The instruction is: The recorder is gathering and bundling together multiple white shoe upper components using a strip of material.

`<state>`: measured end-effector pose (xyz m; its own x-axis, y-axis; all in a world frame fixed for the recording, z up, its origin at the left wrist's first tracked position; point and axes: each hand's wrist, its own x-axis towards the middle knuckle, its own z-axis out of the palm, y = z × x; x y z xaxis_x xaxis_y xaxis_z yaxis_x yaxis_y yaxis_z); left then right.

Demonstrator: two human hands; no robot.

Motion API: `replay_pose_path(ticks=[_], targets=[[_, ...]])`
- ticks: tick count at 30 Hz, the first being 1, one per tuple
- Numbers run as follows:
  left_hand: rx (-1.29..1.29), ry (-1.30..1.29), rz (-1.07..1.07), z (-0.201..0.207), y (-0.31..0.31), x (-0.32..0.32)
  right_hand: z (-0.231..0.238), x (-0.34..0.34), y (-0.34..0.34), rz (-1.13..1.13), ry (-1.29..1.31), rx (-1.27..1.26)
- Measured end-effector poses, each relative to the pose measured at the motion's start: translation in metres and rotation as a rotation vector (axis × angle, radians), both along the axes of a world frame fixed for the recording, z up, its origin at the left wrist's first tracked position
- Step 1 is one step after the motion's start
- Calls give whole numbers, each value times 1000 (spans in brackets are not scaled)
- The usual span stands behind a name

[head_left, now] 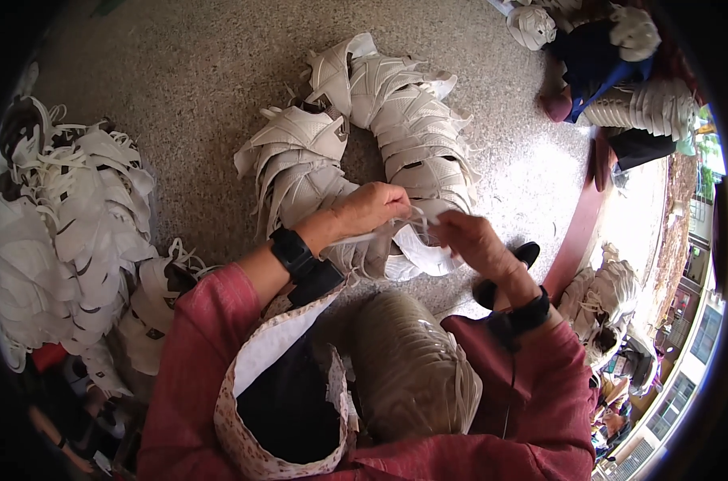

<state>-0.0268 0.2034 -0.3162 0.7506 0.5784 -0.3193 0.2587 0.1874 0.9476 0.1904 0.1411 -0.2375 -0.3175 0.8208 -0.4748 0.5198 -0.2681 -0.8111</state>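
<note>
In front of me, on the speckled floor, white shoe uppers (424,132) lie nested in a long row that bends round like a horseshoe. Over the near end of this row my left hand (372,207) pinches a thin white lace (357,239). Close by on its right, my right hand (469,236) is closed too, fingertips together at the white strands between the hands. Its fingers are slightly blurred, and which strand each fingertip grips is partly hidden. A pale upper (428,255) with a smooth flap lies just below the hands.
Large heaps of white uppers (67,232) stand at the left. Nearer me are a layered beige bundle (404,361) and a spotted white cloth band (239,377). More uppers (600,297) lie at right. Another person in dark blue (592,68) is at the far right, beside a stacked row (648,104).
</note>
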Motion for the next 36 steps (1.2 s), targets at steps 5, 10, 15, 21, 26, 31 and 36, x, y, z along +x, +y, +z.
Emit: replay_pose_path(ticks=[5, 10, 15, 21, 26, 31, 36], targets=[[-29, -185, -164, -1, 3, -8, 30, -44, 54, -212, 291, -70], [-476, -298, 242, 2, 7, -13, 0, -36, 57, -573, 221, 58], [-627, -386, 360, 10, 2, -17, -35, -45, 25, -269, 361, -248], [-881, -618, 520, 15, -3, -9, -45, -67, 5, -215, -156, 215], [-932, -683, 592, 14, -3, -8, -52, -74, 7, -374, -228, 210], [-947, -659, 700, 17, -4, -12, -43, -86, 12, 23, -643, 345], [-940, -636, 698, 19, -7, -14, -46, -82, 12, 16, -582, 346]])
